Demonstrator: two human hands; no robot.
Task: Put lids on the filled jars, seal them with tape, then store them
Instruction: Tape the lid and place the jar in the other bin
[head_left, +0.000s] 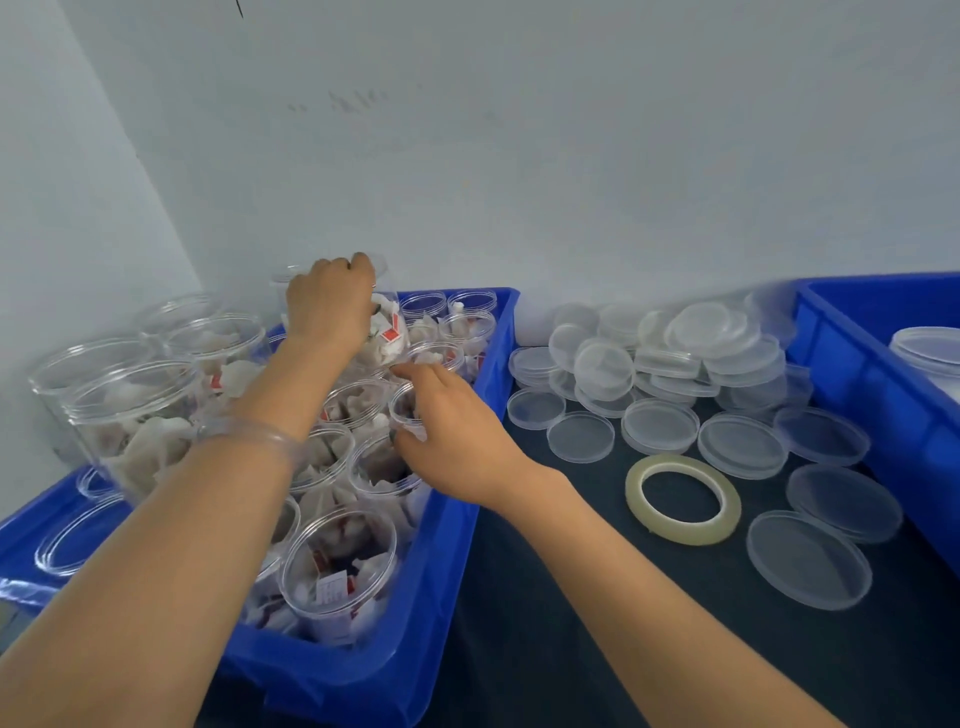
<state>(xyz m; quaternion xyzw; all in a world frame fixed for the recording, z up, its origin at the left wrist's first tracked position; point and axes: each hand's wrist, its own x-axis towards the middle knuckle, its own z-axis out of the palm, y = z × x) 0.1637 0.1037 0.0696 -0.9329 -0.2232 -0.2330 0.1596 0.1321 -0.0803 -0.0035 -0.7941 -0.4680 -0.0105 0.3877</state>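
Gripping lifted jar (387, 312), lidless, with left hand (324, 306), fingers curled over top; pinching neighbouring jar (405, 408) with right hand (447, 421). Risk: spilling sachets (389, 338) on tilt.

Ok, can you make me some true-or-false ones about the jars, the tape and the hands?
1. The tape roll lies flat on the dark table. True.
2. The left hand holds the tape roll. False: it grips a filled jar raised over the blue bin.
3. The loose lids are piled inside the blue bin. False: they lie on the table, to its right.
4. The right hand grips a small jar in the bin. True.
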